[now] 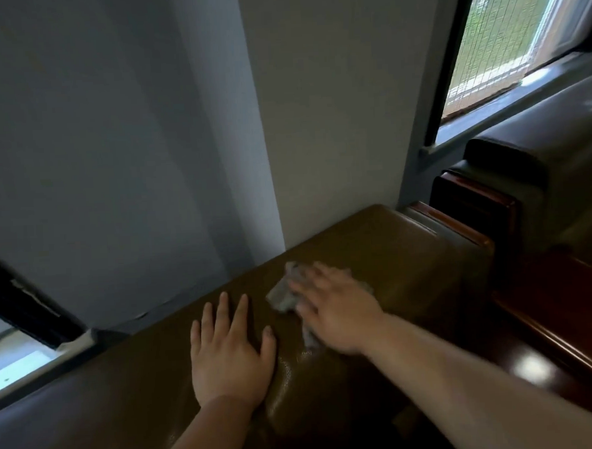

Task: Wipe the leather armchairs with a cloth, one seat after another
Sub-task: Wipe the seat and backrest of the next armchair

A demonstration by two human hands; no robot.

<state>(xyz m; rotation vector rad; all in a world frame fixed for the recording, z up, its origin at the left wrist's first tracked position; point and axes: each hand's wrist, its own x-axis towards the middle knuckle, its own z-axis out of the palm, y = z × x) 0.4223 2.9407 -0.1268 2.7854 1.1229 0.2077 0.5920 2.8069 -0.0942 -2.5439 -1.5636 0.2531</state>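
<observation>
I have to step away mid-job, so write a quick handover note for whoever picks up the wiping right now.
Left hand: flat, fingers straight, resting on the top of the brown armchair back.
Right hand: pressing the grey cloth flat onto that same top, blurred in motion.
Done: unclear how much; the leather by the left hand looks shiny.
Left: the rest of this chair, then the next armchair under the window.

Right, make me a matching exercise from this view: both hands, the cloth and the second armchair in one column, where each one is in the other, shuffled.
1. left hand
2. right hand
3. crumpled grey cloth
4. dark leather armchair

a. under the window, at right
b. flat and bare on the brown leather backrest top
c. pressing on the cloth
d. under a palm

Pairs: 1-b, 2-c, 3-d, 4-a
</observation>
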